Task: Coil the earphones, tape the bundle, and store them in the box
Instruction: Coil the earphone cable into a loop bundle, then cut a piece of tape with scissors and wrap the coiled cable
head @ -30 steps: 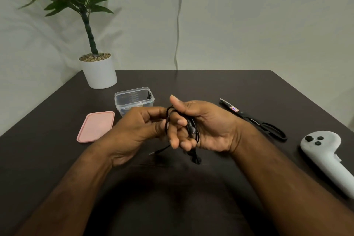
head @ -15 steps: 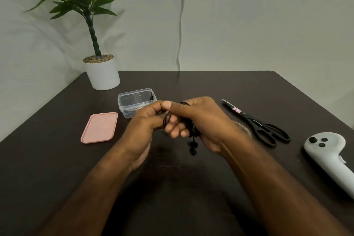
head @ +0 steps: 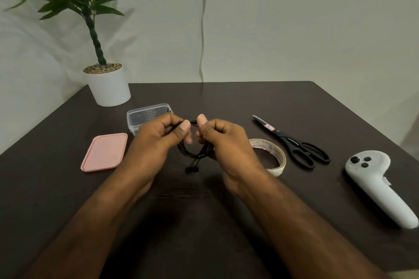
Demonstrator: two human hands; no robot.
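We hold the coiled earphones [head: 192,149] up between both hands, clear of the counter [head: 226,102]. Our left hand [head: 156,140] pinches the left side of the loop and our right hand [head: 224,140] pinches the right side, thumbs nearly meeting over the top strands. The loop hangs roughly upright facing us, with the two earbuds dangling from its lower edge.

The tape roll [head: 272,156] lies flat on the counter just beside our right hand, on its outer side, partly hidden by the wrist. We judge the right hand the nearer one to fetch it, leaving the left to keep the coil closed. The scissors [head: 294,145] lie further out on that side; the open box [head: 145,115] sits just beyond our left hand, its pink lid [head: 105,152] further left.
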